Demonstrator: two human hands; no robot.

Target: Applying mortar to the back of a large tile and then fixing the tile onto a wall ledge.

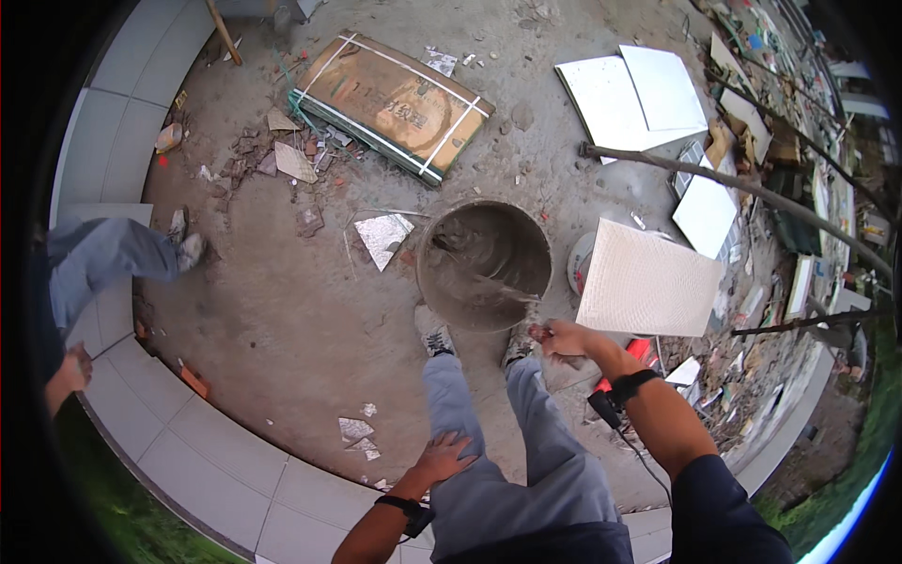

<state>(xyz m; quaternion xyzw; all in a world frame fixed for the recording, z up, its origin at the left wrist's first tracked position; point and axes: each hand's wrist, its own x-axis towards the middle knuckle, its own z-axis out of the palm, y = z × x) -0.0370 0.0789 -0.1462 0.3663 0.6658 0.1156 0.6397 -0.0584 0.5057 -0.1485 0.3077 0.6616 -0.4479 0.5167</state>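
Note:
My right hand (564, 340) is closed around the handle of a trowel at the near right rim of a round bucket (423, 273). The trowel's blade (505, 289) reaches into the bucket and is coated with grey-brown mortar. Wet mortar (465, 282) lies inside, with swirl marks and a darker hollow at the far left. My left hand (445, 459) rests on my left thigh, its fingers spread and holding nothing. My shoes stand close against the near side of the bucket.
A strapped carton (395, 103) lies beyond the bucket. Pale tiles (648, 277) and a red power tool (634, 357) are at the right, with poles and rubble farther over. At the left a co-worker's leg (113, 254) and hand (73, 371) show beside laid grey tiles (225, 442).

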